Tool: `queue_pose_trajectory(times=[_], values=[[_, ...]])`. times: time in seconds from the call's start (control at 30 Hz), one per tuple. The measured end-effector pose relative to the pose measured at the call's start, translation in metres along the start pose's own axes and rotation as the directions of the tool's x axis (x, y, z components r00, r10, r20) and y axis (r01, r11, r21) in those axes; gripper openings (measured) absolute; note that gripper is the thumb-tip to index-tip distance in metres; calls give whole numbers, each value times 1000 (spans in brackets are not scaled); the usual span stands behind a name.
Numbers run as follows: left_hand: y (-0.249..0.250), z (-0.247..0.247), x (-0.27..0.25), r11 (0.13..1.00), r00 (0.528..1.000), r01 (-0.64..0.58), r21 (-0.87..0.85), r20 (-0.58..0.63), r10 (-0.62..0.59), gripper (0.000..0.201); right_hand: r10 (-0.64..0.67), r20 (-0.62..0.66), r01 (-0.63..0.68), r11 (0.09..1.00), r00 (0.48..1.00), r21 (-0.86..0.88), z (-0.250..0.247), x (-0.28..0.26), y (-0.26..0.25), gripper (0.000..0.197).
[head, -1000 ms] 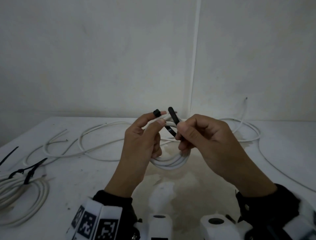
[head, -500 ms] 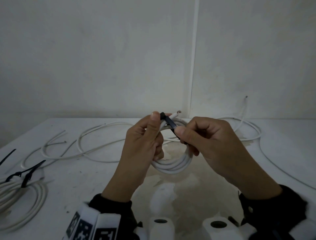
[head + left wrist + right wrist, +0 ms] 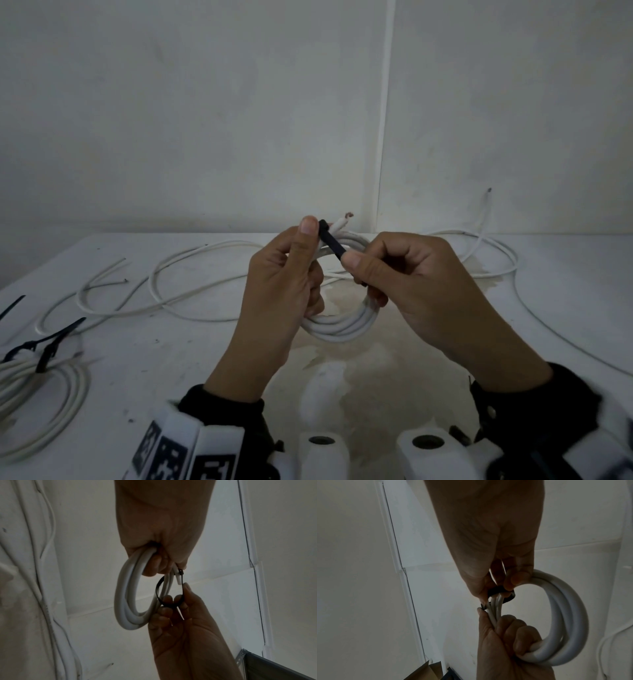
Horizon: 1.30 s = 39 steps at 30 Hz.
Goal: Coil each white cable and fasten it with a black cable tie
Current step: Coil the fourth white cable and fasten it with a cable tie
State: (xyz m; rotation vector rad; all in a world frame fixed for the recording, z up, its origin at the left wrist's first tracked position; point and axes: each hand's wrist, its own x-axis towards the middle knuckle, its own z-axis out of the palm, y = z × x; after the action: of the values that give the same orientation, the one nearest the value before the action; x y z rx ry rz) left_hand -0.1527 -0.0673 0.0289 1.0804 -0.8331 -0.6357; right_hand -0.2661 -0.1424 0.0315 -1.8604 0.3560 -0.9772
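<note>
One white table (image 3: 565, 308) under everything, strewn on its far side with loose cables (image 3: 191, 274) not yet coiled. Noted a finished bundle (image 3: 41, 394) at the near left edge, cinched with black ties, and a spare tie (image 3: 12, 306) just beyond it.

Held the current coil (image 3: 342, 329) up off the table between both hands, wound in several turns. Gripped its left side in the left hand (image 3: 277, 301), fingers curled through the ring and round the strands, thumb pressed on top against the tie's head (image 3: 181, 572). Pinched the black tie (image 3: 334, 245) between thumb and forefinger of the right hand (image 3: 411, 284), other fingers folded beneath. Strap looped loosely round the strands, plain from the left wrist. Tail through the head or not: impossible to tell.

Judged springiness the main risk: stiff turns, likely to fan open on any slackening of the left grip, with a strand left outside the loop. Second, a slip of the thin strap out of the pinch, or a backing out of the head before locking, from a pull at an angle. Third, the stray cable end (image 3: 344, 219) poking up beside the left thumb, apt to miss the tie and unwind later. Smallest worry: fingertip skin nipped under the strap on tightening.
</note>
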Motion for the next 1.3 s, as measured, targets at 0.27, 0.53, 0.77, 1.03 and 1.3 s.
queue_pose_trajectory(times=[0.27,0.53,0.77,1.03,1.3], values=[[0,2,0,1000,1000,-14,5,-3,14,28,25,-30,-25,1000,999,0,-1,0,-1,27],[2,-1,1,998,998,-46,41,-46,48,30,-15,6,15,1000,1000,0,6,-3,-6,24],[2,3,-1,999,999,-31,18,-23,32,26,-11,-59,13,999,998,41,4,-1,-3,35],[1,3,-1,998,998,-53,36,-14,53,26,9,-95,-4,999,995,53,5,-2,-4,37],[-2,10,-6,989,997,-80,123,35,76,27,-43,-134,44,999,990,5,7,-2,-4,21]])
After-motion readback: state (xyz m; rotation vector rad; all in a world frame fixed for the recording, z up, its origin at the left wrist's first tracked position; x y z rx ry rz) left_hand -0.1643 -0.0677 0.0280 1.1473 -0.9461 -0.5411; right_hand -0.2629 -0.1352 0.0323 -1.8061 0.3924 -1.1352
